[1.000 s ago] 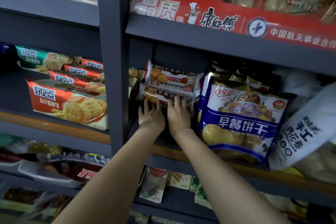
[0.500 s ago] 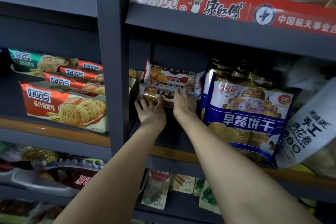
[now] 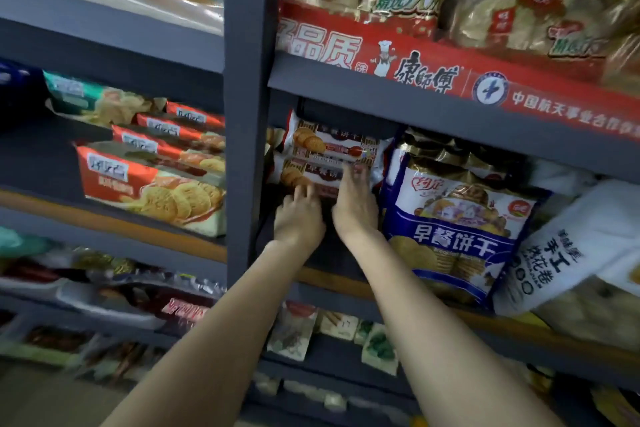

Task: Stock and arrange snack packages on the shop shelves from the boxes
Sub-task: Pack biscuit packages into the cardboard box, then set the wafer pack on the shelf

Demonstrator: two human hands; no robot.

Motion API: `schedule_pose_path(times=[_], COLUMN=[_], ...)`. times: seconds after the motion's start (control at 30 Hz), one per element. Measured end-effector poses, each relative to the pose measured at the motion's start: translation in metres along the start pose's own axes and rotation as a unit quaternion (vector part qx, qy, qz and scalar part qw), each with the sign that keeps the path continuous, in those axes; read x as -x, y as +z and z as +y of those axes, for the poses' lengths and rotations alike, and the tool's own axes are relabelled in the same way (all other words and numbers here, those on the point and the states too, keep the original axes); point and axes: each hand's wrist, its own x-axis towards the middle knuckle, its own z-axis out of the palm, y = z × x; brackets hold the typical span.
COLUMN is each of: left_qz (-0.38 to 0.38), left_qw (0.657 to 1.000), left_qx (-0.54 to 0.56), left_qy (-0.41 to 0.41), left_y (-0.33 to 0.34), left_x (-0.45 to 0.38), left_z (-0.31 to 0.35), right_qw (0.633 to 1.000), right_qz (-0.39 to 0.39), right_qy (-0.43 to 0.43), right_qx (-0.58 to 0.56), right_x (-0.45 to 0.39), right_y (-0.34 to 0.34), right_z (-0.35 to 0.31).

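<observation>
Seemingly well into stocking, both the left hand [image 3: 299, 218] and right hand [image 3: 355, 204] are pressing flat-fingered, side by side, against the lower biscuit pack [image 3: 311, 174], already shelved beneath another just beyond their fingertips; no boxes are showing.

Dark grey metal shelving [image 3: 398, 104] fills pretty much the whole view, split by a thick upright post [image 3: 244, 97]. Shelf edges have an orange-brown trim strip [image 3: 104, 218], plus a red printed banner [image 3: 433, 76] on the upper right one. Lighting's dim.
</observation>
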Motion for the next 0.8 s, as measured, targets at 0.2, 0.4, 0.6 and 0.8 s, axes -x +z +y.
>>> schedule_pose_path(times=[0.2,0.4,0.6,0.8], left_qz=[0.038,-0.002,0.122,0.068], left_qw=[0.973,0.984,0.85,0.706], left_qx=[0.041,0.077,0.016,0.021], left_qy=[0.226,-0.16,-0.512,-0.705], left_y=[-0.052,-0.117,-0.204,-0.241], left_x=[0.135,0.316,0.563,0.791], left_z=[-0.048,-0.214,-0.377,-0.456], right_qw=[0.926,0.92,0.78,0.584], right_qz=[0.225,-0.084,-0.496,-0.587], right_qy=[-0.005,-0.141,-0.366,-0.561], right_qx=[-0.303,-0.355,-0.108,-0.003], right_x=[0.09,0.219,0.428,0.643], right_y=[-0.072,-0.022,0.062,0.123], right_z=[-0.061,-0.251,-0.448,-0.559])
